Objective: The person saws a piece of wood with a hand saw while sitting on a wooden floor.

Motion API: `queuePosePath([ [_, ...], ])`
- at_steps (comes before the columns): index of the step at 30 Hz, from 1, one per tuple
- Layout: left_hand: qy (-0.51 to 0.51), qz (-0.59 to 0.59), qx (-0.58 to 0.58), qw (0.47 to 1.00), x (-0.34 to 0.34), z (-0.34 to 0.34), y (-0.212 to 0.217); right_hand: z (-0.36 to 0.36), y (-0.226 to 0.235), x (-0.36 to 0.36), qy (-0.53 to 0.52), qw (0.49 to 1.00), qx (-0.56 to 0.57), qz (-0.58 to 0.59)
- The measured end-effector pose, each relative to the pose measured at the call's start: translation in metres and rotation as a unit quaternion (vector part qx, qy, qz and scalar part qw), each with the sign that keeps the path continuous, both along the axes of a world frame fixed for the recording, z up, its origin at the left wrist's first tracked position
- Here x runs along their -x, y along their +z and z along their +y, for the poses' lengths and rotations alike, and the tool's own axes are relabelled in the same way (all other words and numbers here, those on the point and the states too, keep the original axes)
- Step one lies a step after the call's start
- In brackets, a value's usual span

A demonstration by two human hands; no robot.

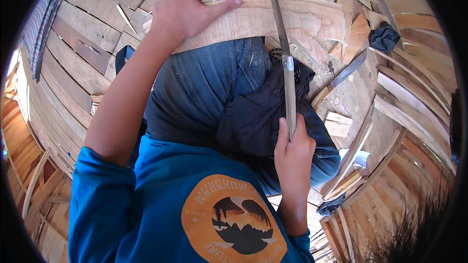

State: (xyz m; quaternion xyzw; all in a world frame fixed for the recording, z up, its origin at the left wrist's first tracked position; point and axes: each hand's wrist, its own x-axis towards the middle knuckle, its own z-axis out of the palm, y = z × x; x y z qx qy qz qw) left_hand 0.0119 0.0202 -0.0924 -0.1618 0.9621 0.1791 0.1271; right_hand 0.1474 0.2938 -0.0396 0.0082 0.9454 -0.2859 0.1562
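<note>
Across my raised knee in jeans lies a pale wooden board (302, 19) with a curved outline and a rough far edge. My left hand (181, 13) grips its left part, thumb stretched along the face and the other fingers curled out of sight. Closed around a long wooden handle, my right hand (295, 143) holds a long-bladed knife (279, 17). A metal collar joins handle and blade. The narrow blade points away from me and crosses over the board right of its middle; whether it touches the wood I cannot tell.
On the plank floor (92, 17) to the right lies a second long blade (348, 70) with a wooden handle. Several curved wood strips (414, 117) and offcuts lie beyond it. A dark crumpled cloth (384, 37) sits at right, striped fabric (45, 19) at far left.
</note>
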Motion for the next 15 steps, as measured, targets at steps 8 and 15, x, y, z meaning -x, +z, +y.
queuePosePath([
  [8,0.03,0.002,-0.034,0.999,0.005,-0.006,-0.012,0.011,-0.004,-0.01,0.019,0.998,0.004,0.067],
  [15,0.047,-0.014,-0.066,0.997,0.007,-0.013,-0.017,-0.012,-0.017,0.019,0.029,0.998,0.019,0.062],
])
